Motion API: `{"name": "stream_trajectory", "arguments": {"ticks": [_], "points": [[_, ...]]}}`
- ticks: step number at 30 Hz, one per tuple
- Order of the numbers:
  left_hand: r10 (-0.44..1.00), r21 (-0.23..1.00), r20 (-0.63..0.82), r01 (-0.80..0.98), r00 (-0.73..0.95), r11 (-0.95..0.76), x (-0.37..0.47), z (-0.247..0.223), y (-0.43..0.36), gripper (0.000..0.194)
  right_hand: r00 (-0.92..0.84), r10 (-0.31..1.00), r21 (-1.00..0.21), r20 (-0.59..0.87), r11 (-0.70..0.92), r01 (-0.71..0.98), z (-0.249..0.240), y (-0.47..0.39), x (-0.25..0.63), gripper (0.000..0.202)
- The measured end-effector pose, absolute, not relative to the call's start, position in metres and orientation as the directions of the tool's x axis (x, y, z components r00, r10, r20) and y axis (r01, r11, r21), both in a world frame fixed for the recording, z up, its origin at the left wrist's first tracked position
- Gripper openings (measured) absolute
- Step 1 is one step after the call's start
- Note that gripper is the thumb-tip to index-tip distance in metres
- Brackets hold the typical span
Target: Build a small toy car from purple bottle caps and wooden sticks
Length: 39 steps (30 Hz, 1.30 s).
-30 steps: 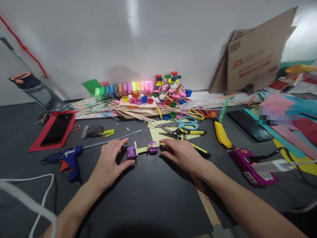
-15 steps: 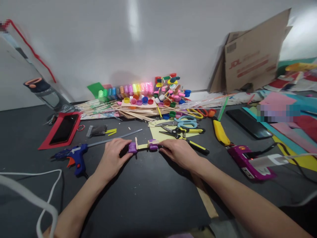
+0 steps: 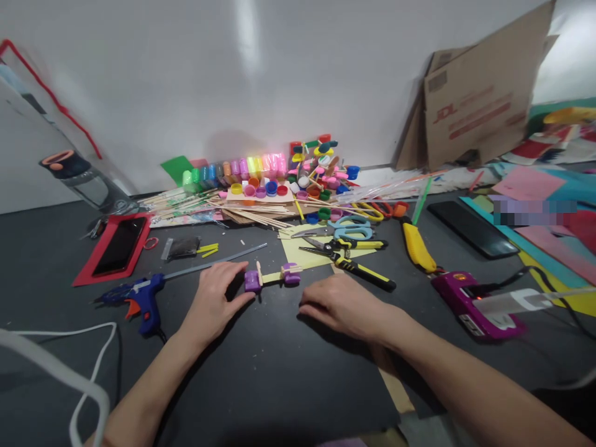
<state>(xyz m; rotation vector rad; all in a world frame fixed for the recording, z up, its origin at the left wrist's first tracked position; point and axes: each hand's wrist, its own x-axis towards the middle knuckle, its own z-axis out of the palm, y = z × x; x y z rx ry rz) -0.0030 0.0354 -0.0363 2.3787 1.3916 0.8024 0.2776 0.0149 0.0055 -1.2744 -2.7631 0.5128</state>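
Observation:
A small craft model (image 3: 270, 279) lies on the dark table between my hands. It has two purple blocks joined by a pale yellow-green strip, with short wooden stick pieces on the blocks. My left hand (image 3: 215, 298) is open around the left purple block (image 3: 252, 281), thumb and index finger spread at its near and far sides; whether they touch it I cannot tell. To the right of the model, and apart from it, my right hand (image 3: 342, 305) rests low over the table with its fingers curled together. Nothing shows in its grip.
A blue glue gun (image 3: 148, 304) lies left of my left hand. Pliers (image 3: 363, 272), scissors (image 3: 351, 228) and a yellow utility knife (image 3: 416, 247) lie beyond my right hand. A purple power strip (image 3: 465, 307) with cables is at right. Paint pots (image 3: 261, 190) and sticks line the back.
My right hand has let go of the model's right end and drawn back toward me. My left thumb and finger have spread apart at the left block.

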Motion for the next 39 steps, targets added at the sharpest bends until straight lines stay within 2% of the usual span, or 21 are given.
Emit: {"name": "stream_trajectory", "arguments": {"ticks": [3, 7, 11, 16, 20, 23, 25, 32, 35, 39], "points": [[0.853, 0.506, 0.393, 0.694, 0.343, -0.512, -0.005, -0.033, 0.033, 0.046, -0.732, 0.674, -0.361, -0.097, 0.662, 0.657, 0.003, 0.007, 0.269, 0.022], [0.805, 0.504, 0.519, 0.659, 0.286, -0.559, -0.007, -0.026, 0.03, 0.008, -0.763, 0.643, -0.377, -0.071, 0.69, 0.617, -0.001, 0.005, 0.266, 0.022], [0.765, 0.477, 0.58, 0.644, 0.281, -0.598, -0.007, -0.02, 0.029, 0.022, -0.745, 0.666, -0.364, -0.039, 0.685, 0.631, -0.002, 0.008, 0.269, 0.022], [0.745, 0.469, 0.626, 0.651, 0.232, -0.597, -0.004, -0.013, 0.029, 0.013, -0.74, 0.672, -0.354, -0.025, 0.686, 0.635, -0.004, 0.008, 0.271, 0.023], [0.812, 0.472, 0.511, 0.698, 0.281, -0.539, 0.001, -0.001, 0.025, 0.022, -0.757, 0.653, -0.362, -0.021, 0.701, 0.614, -0.006, 0.006, 0.269, 0.021], [0.823, 0.393, 0.374, 0.731, 0.427, -0.558, 0.007, 0.012, 0.027, 0.031, -0.769, 0.639, -0.366, -0.01, 0.714, 0.597, -0.008, 0.005, 0.268, 0.02], [0.836, 0.318, 0.313, 0.779, 0.452, -0.54, 0.011, 0.019, 0.038, 0.028, -0.766, 0.643, -0.372, -0.012, 0.708, 0.6, -0.01, 0.005, 0.268, 0.021], [0.907, 0.195, 0.333, 0.922, 0.258, -0.334, -0.007, 0.036, 0.129, 0.021, -0.751, 0.659, -0.382, -0.036, 0.686, 0.62, -0.013, 0.005, 0.269, 0.022], [0.924, 0.146, 0.35, 0.965, 0.154, -0.217, -0.029, 0.041, 0.167, 0.031, -0.734, 0.678, -0.382, -0.03, 0.671, 0.635, -0.014, 0.006, 0.271, 0.02], [0.93, 0.109, 0.365, 0.99, 0.044, -0.09, -0.052, 0.045, 0.205, 0.035, -0.72, 0.693, -0.374, -0.037, 0.658, 0.653, -0.014, 0.008, 0.272, 0.02]]}}
